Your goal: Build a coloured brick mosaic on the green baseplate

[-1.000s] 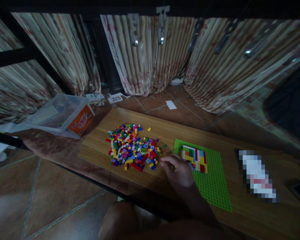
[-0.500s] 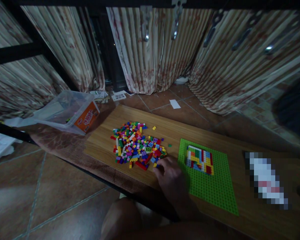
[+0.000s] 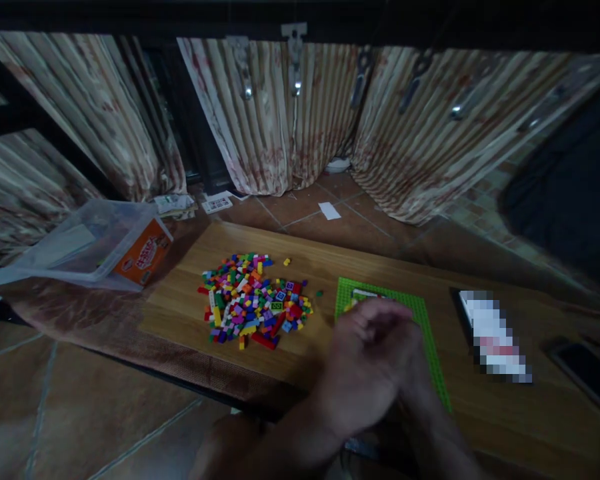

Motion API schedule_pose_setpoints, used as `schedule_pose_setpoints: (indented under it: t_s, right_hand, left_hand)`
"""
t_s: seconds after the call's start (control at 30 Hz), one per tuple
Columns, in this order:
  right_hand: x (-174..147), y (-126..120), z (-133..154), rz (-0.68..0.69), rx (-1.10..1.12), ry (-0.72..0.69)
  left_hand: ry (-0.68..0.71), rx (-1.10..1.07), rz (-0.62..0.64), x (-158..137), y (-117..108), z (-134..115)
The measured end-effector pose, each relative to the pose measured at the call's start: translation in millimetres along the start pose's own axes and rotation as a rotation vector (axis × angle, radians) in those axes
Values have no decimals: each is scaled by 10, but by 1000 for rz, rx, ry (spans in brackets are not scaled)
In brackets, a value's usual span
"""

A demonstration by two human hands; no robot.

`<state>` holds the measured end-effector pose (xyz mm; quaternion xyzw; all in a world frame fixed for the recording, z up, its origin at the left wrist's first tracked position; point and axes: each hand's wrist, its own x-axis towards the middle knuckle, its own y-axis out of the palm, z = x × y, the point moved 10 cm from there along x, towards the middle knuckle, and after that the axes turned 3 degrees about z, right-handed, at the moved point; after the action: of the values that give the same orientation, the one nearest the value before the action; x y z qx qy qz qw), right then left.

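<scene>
Dim room, tiled floor (image 3: pixel 80 407), striped curtains (image 3: pixel 260 120) hanging along the back wall with metal clips at the top.

Item 1: wooden bench (image 3: pixel 310 267), low, running from left to right across the view, its left end covered by a brown patterned cloth (image 3: pixel 80 313).

Item 2: heap of small building bricks (image 3: pixel 253 300), many colours, lying loose on the bench left of centre. 1 yellow brick (image 3: pixel 287 261) sits just apart at the far edge of the heap, 1 green brick (image 3: pixel 319 293) just apart on its right.

Item 3: green baseplate (image 3: pixel 427 333), flat on the bench right of the heap. Bricks already pressed on it show only as a strip at its far left corner; the rest is hidden behind the hands.

Item 4: left hand (image 3: pixel 365 360), raised over the near part of the baseplate, fingers curled loosely inward. Whether it grips a brick cannot be told in this light.

Item 5: right hand (image 3: pixel 405 340), brought against the left hand, fingers bent and partly covered by it. How far open it is, and whether it holds anything, cannot be told. Both hands meet above the baseplate, apart from the heap.

Item 6: clear plastic tub (image 3: pixel 75 247) with an orange label, tipped on its side at the bench's left end.

Item 7: blurred-out white object (image 3: pixel 495 337) on a dark tray, right of the baseplate.

Item 8: dark phone (image 3: pixel 587 373) at the far right of the bench.

Item 9: paper slips (image 3: pixel 215 202) on the floor beyond the bench.
</scene>
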<state>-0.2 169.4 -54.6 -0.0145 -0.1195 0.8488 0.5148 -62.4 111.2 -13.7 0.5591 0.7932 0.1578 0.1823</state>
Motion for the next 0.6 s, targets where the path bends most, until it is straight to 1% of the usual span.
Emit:
schedule_pose_setpoints:
  t_s: [0.07, 0.13, 0.17, 0.23, 0.33, 0.5, 0.6]
  right_hand:
    - [16, -141, 56, -54, 132, 10]
    - [28, -229, 63, -112, 282, 32]
    - [33, -249, 48, -131, 344, 45]
    - [40, -253, 8, -141, 426, 68]
    - [33, -246, -25, -135, 487, 69]
    - [13, -249, 14, -117, 465, 43]
    - [14, -251, 36, -116, 448, 38]
  left_hand:
    - [51, 108, -152, 72, -248, -73]
    - [46, 219, -201, 115, -379, -67]
    - [49, 265, -204, 129, -412, -65]
    - [43, 310, -195, 145, -446, -49]
    - [23, 306, -169, 156, -448, -28]
    - [33, 309, -38, 163, -312, -39]
    - [58, 292, -42, 161, -295, -68]
